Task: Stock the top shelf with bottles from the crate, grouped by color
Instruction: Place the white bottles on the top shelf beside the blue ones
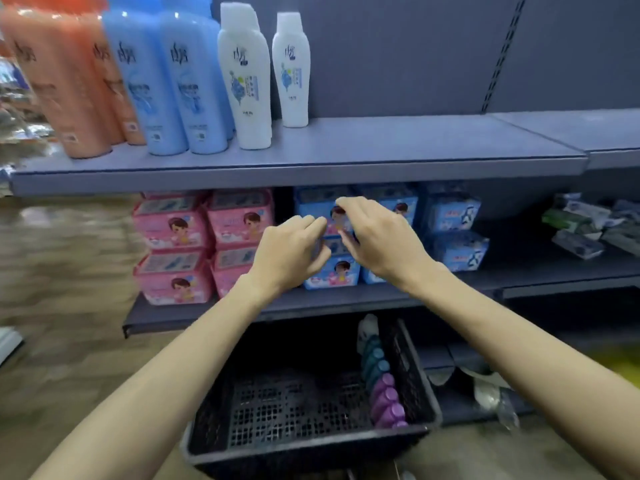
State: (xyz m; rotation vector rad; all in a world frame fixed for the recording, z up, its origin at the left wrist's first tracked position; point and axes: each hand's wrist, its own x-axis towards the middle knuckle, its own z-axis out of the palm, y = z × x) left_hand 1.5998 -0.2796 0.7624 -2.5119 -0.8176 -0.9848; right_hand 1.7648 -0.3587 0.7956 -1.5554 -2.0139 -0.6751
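Bottles stand on the top shelf (pixel 381 157) in the upper left of the frame, grouped by colour: orange bottles (pixel 65 84) at the far left, blue bottles (pixel 169 88) next to them, then two white bottles (pixel 266 77) to their right. The right part of that shelf is bare grey surface. At the bottom centre sits a black plastic crate (pixel 304 448) with a perforated floor; along its right wall lie a row of teal bottles (pixel 375 362) and, nearer the camera, purple bottles (pixel 388 403), with one pale bottle at the far end of the row.

Both bare forearms reach up from the lower corners toward the middle of the frame. The left hand (pixel 291 251) and the right hand (pixel 377 237) hover close together in front of the middle shelf, fingertips almost meeting. The fingers of both are loosely curled and neither hand holds anything.

Behind the hands, on the middle shelf, are stacked pink packs (pixel 204 244) to the left and blue packs (pixel 450 230) in the centre and right. Grey and green packets (pixel 588 226) lie at the right edge. The image is blurred at the left side.
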